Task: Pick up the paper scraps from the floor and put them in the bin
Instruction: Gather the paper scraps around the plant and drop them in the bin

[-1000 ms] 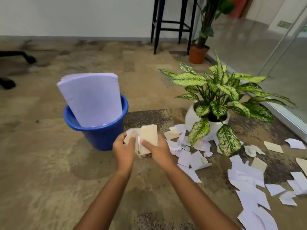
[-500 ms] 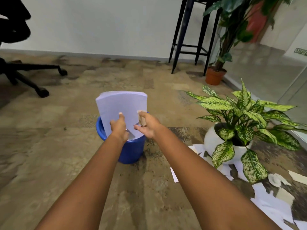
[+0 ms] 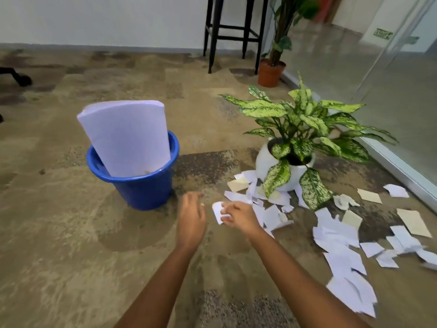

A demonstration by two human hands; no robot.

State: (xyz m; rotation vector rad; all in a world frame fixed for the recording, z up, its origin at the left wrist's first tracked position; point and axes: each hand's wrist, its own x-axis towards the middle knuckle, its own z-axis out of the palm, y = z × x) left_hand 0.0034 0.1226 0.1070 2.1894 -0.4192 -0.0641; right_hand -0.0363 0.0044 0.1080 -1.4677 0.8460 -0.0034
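Observation:
A blue bin (image 3: 142, 188) stands on the carpet at centre left, with a tall stack of white sheets (image 3: 125, 136) leaning inside it. Several white and cream paper scraps (image 3: 335, 235) lie scattered on the floor to the right, around the white plant pot. My right hand (image 3: 238, 215) hovers low, right of the bin, pinching a small white scrap (image 3: 217, 210). My left hand (image 3: 191, 218) is beside it, fingers apart and holding nothing.
A leafy plant in a white pot (image 3: 283, 166) stands among the scraps. A black stool (image 3: 231, 36) and a terracotta potted plant (image 3: 270, 73) are at the back. A glass partition (image 3: 390, 110) runs along the right. An office chair wheel (image 3: 21, 79) shows at far left.
Both hands carried a bundle of scraps to the bin and came back without it. They now hover low, right of the bin, the right hand pinching one small scrap.

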